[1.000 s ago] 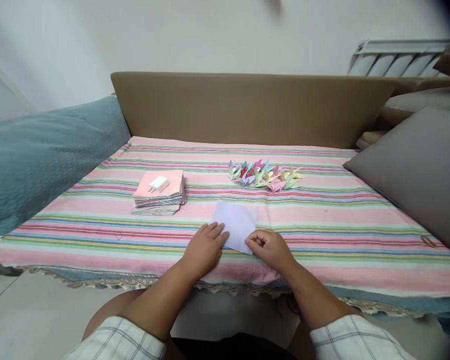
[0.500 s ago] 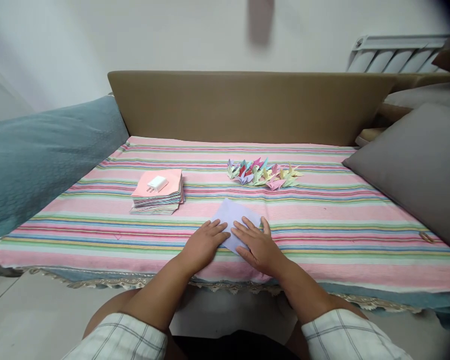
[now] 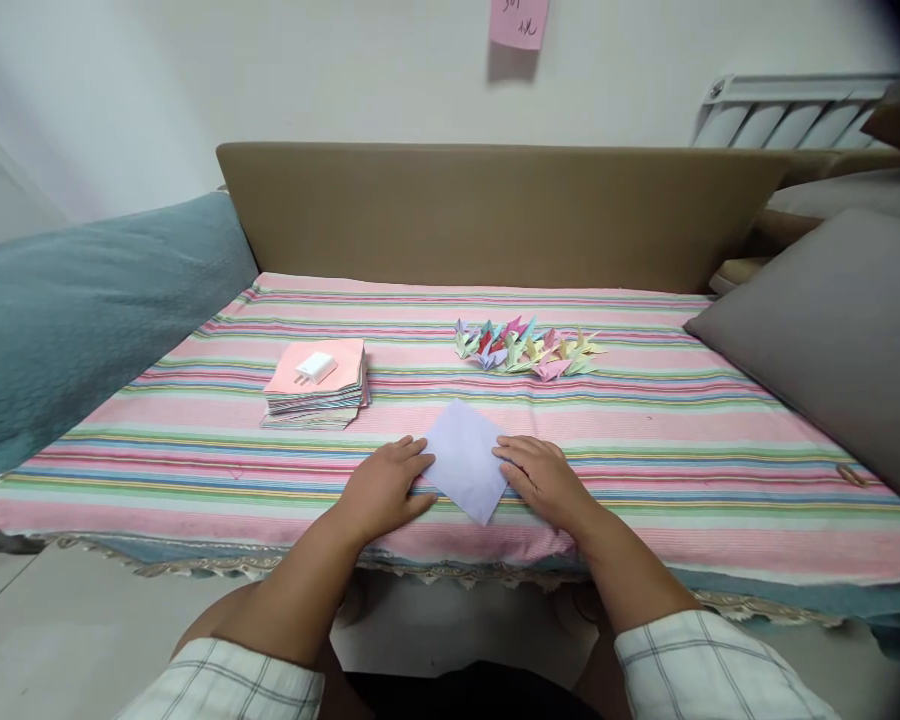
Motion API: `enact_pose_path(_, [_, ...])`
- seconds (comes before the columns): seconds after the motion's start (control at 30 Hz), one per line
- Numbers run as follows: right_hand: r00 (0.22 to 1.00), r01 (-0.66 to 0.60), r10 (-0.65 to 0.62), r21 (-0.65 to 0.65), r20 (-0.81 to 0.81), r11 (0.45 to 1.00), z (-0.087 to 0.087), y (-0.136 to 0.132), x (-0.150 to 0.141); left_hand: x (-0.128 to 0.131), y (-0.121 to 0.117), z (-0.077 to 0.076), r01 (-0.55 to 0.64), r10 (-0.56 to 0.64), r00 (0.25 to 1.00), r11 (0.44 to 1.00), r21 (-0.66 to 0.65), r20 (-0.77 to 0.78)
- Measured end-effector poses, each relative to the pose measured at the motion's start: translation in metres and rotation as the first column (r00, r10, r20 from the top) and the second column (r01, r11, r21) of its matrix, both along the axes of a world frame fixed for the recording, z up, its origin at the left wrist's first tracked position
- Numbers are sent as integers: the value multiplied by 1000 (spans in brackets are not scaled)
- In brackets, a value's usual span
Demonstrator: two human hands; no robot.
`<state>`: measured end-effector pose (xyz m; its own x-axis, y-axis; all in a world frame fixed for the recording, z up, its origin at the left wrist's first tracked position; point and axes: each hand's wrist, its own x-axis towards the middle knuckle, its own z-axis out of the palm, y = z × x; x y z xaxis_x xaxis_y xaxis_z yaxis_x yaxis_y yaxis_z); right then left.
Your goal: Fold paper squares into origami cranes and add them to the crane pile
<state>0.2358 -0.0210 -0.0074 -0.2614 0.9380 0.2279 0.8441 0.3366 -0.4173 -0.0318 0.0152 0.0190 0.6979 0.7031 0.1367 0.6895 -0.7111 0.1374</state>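
Note:
A square sheet of lilac paper (image 3: 465,458) lies flat on the striped cloth, one corner turned toward me. My left hand (image 3: 391,490) rests at its left corner, fingertips on or beside the edge and thumb apart. At the right corner lies my right hand (image 3: 544,480), its fingers stretched out over the edge. Neither hand grips the sheet. Beyond the paper sits a cluster of several folded paper cranes (image 3: 525,350) in mixed colours.
A stack of coloured paper squares (image 3: 319,390) stands at the left, with a white plug adapter (image 3: 316,367) on top. The striped cloth (image 3: 195,420) covers the seat. A grey cushion (image 3: 832,340) leans at the right, near a small brown ring-like item (image 3: 851,475).
Both hands have moved apart, from the middle of the lilac paper to its side corners. More of the sheet shows now. The cranes and the stack have stayed put.

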Motion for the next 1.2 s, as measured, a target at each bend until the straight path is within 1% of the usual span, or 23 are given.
enact_pose_path(0.1, [1000, -19, 19, 7, -9, 1000, 4, -2, 1, 0, -2, 4, -27, 27, 1000, 999, -20, 2])
enact_pose_path(0.17, [999, -46, 46, -6, 0, 999, 5, -3, 3, 2, -4, 5, -19, 19, 1000, 1000, -8, -3])
enact_pose_path(0.27, [996, -88, 89, -31, 14, 996, 6, -4, 3, 7, -7, 5, 55, -55, 998, 998, 7, 2])
enact_pose_path(0.37, [995, -97, 97, -30, 25, 995, 4, -5, 2, 10, -6, 2, 106, -106, 994, 994, -24, 13])
enact_pose_path(0.53, [997, -70, 69, 15, 36, 997, 1, -4, 2, 9, 0, -3, 118, -116, 993, 990, -72, 25])
enact_pose_path(0.77, [998, -67, 67, 100, -2, 993, -3, 2, 5, 10, 0, -1, 108, -107, 993, 993, -39, 41])
enact_pose_path(0.9, [997, -75, 76, 127, -8, 989, -7, 6, 8, 12, 1, -1, 50, -51, 997, 999, 12, 64])
enact_pose_path(1.03, [999, -48, 49, 125, -7, 991, -12, 8, 11, 8, 5, -1, -86, 81, 995, 994, 72, 62])
enact_pose_path(1.2, [997, 9, 0, 134, -71, 991, -12, 9, 12, 0, 12, -1, -230, 224, 968, 973, 37, 110])
